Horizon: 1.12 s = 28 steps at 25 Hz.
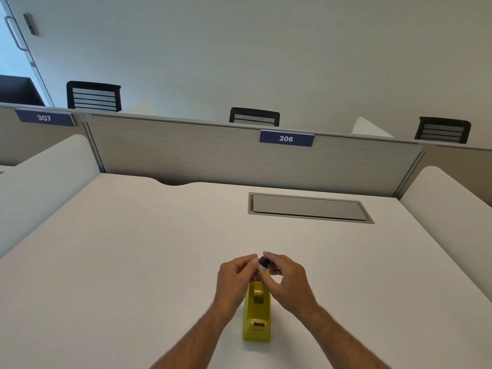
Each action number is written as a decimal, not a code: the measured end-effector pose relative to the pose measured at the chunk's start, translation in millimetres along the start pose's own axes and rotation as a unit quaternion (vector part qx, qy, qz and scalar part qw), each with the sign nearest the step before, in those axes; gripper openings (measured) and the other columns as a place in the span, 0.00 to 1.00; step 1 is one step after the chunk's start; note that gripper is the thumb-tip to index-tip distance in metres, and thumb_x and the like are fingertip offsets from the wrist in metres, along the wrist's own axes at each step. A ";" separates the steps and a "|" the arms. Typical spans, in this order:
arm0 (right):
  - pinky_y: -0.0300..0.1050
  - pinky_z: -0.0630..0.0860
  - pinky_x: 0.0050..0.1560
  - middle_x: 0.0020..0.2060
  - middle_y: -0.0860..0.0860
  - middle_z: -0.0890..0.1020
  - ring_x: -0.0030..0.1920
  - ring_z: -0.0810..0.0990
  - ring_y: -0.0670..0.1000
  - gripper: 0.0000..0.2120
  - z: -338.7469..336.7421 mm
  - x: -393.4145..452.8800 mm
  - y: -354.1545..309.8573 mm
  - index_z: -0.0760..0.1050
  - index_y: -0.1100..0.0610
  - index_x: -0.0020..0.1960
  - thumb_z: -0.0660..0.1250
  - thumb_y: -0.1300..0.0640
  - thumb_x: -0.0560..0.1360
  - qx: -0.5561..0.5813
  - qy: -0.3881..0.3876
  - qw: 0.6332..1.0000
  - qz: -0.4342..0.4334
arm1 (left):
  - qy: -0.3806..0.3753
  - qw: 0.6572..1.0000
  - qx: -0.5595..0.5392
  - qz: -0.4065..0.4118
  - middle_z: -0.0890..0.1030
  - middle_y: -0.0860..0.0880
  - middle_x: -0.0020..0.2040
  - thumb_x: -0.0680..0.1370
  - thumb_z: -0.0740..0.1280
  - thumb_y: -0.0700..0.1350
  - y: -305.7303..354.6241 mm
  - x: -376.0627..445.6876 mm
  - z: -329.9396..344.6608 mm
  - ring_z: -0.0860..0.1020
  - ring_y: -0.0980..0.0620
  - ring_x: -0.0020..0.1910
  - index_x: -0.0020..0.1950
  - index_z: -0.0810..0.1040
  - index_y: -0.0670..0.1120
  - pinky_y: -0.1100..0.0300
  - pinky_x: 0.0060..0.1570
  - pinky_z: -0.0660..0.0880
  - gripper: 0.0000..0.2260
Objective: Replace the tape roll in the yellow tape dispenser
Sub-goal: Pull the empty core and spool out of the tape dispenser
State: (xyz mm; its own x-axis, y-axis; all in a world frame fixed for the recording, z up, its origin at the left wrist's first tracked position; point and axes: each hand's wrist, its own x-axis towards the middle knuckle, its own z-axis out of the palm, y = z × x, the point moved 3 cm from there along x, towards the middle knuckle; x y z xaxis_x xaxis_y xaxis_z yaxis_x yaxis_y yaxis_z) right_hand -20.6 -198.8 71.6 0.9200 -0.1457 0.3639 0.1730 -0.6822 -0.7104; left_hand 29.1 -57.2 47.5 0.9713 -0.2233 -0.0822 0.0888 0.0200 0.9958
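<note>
A grey flat metal hatch (pixel 310 207) sits far back on the white surface (pixel 133 249) — beyond it a grey divider wall (pixel 213 153) with black chairs (pixel 93 96) behind. Both hands — left (pixel 234 278), right (pixel 288 278) — pinch a small clear tape roll with a dark middle (pixel 263 263) over the yellow plastic tape dispenser (pixel 257 315), hiding its far end.

A yellow dispenser (pixel 257 312) in glossy, smooth plastic is sitting on a matt, smooth white counter (pixel 133 249). A brushed grey metal hatch (pixel 308 207) is lying flush in it. The partition (pixel 186 153) is showing rough woven cloth.
</note>
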 end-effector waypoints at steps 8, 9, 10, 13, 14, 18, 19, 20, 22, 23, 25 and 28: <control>0.29 0.78 0.52 0.55 0.47 0.84 0.52 0.83 0.44 0.15 2.1 0.8 7.0 0.77 0.53 0.65 0.66 0.57 0.79 0.057 -0.016 0.996 0.068 | 0.003 0.996 0.087 0.035 0.87 0.56 0.47 0.72 0.77 0.45 2.9 2.0 -8.7 0.84 0.62 0.46 0.56 0.85 0.52 0.70 0.44 0.79 0.12; 0.34 0.80 0.53 0.55 0.47 0.85 0.52 0.84 0.45 0.14 3.0 0.6 8.2 0.77 0.53 0.65 0.66 0.58 0.80 0.074 -0.014 0.994 0.081 | 0.005 0.995 0.094 0.041 0.86 0.57 0.48 0.72 0.77 0.47 3.4 2.4 -9.4 0.83 0.63 0.46 0.54 0.85 0.53 0.71 0.42 0.79 0.12; 0.40 0.82 0.53 0.54 0.49 0.85 0.51 0.85 0.46 0.13 4.0 0.5 9.4 0.78 0.52 0.64 0.65 0.59 0.80 0.098 -0.013 0.990 0.095 | 0.002 0.995 0.092 0.042 0.86 0.58 0.48 0.71 0.78 0.48 4.3 3.0 -9.4 0.83 0.62 0.47 0.53 0.85 0.54 0.71 0.41 0.79 0.11; 0.46 0.85 0.47 0.51 0.50 0.86 0.47 0.86 0.49 0.13 5.8 0.9 9.8 0.80 0.47 0.59 0.65 0.62 0.80 0.178 -0.011 0.974 0.136 | -0.035 0.997 0.059 0.041 0.87 0.56 0.49 0.74 0.75 0.45 4.7 2.4 -5.0 0.85 0.55 0.49 0.54 0.85 0.54 0.59 0.50 0.83 0.10; 0.46 0.85 0.46 0.50 0.50 0.86 0.47 0.86 0.49 0.14 5.5 1.5 9.5 0.80 0.46 0.58 0.65 0.62 0.80 0.196 -0.010 0.969 0.148 | -0.042 0.997 0.053 0.043 0.87 0.56 0.50 0.75 0.74 0.44 5.2 0.7 -3.5 0.85 0.54 0.50 0.56 0.85 0.54 0.56 0.52 0.83 0.10; 0.47 0.86 0.45 0.48 0.52 0.87 0.46 0.87 0.50 0.12 4.4 1.2 12.4 0.81 0.51 0.60 0.67 0.61 0.79 0.204 -0.019 0.963 0.174 | -0.039 0.997 0.047 0.037 0.87 0.55 0.51 0.76 0.73 0.43 3.8 -0.6 -2.3 0.85 0.55 0.52 0.57 0.85 0.53 0.52 0.56 0.82 0.11; 0.47 0.86 0.45 0.47 0.51 0.88 0.46 0.87 0.50 0.13 3.6 0.7 12.0 0.81 0.51 0.61 0.69 0.60 0.78 0.204 -0.025 0.963 0.173 | -0.038 0.997 0.049 0.035 0.87 0.55 0.52 0.76 0.74 0.44 3.3 -0.4 -2.5 0.85 0.54 0.52 0.57 0.85 0.53 0.52 0.56 0.82 0.11; 0.47 0.86 0.45 0.46 0.51 0.88 0.46 0.87 0.50 0.13 2.9 0.5 10.8 0.81 0.51 0.61 0.70 0.59 0.77 0.205 -0.029 0.963 0.171 | -0.039 0.997 0.050 0.034 0.87 0.54 0.52 0.75 0.74 0.45 3.1 -0.5 -2.6 0.85 0.54 0.52 0.58 0.85 0.53 0.51 0.56 0.82 0.11; 0.48 0.86 0.46 0.45 0.51 0.88 0.45 0.87 0.51 0.14 2.0 0.5 8.8 0.81 0.50 0.61 0.72 0.58 0.76 0.211 -0.035 0.962 0.169 | -0.033 0.997 0.054 0.035 0.87 0.55 0.51 0.75 0.74 0.46 2.4 -1.3 -3.1 0.85 0.55 0.52 0.57 0.85 0.54 0.51 0.56 0.82 0.11; 0.47 0.86 0.45 0.45 0.51 0.88 0.45 0.87 0.51 0.14 2.3 0.2 8.1 0.81 0.50 0.60 0.72 0.59 0.76 0.214 -0.037 0.961 0.170 | -0.028 0.997 0.059 0.037 0.87 0.55 0.51 0.75 0.74 0.46 2.0 -1.7 -3.5 0.85 0.56 0.51 0.57 0.85 0.54 0.52 0.56 0.82 0.11; 0.44 0.85 0.44 0.45 0.51 0.88 0.45 0.87 0.51 0.14 2.2 -0.1 7.1 0.81 0.48 0.60 0.71 0.60 0.76 0.212 -0.037 0.961 0.173 | -0.031 0.997 0.063 0.039 0.87 0.55 0.50 0.76 0.73 0.45 1.8 -1.4 -3.5 0.85 0.56 0.51 0.56 0.85 0.54 0.51 0.56 0.82 0.10; 0.44 0.85 0.42 0.45 0.49 0.88 0.44 0.87 0.51 0.16 1.0 -0.5 5.4 0.82 0.42 0.54 0.70 0.63 0.77 0.201 -0.029 0.965 0.165 | -0.055 0.995 0.070 0.042 0.87 0.56 0.51 0.78 0.70 0.43 2.4 -1.1 -1.5 0.85 0.55 0.52 0.57 0.84 0.55 0.51 0.56 0.82 0.11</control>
State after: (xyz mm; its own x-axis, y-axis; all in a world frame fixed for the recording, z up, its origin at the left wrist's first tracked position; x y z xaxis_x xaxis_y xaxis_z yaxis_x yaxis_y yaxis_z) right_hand -19.7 -201.7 67.0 0.9642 -0.2598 0.0523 -0.0210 -0.2713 -0.9623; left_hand 28.6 -55.5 49.9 0.9431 -0.3325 -0.0009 -0.0313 -0.0913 0.9953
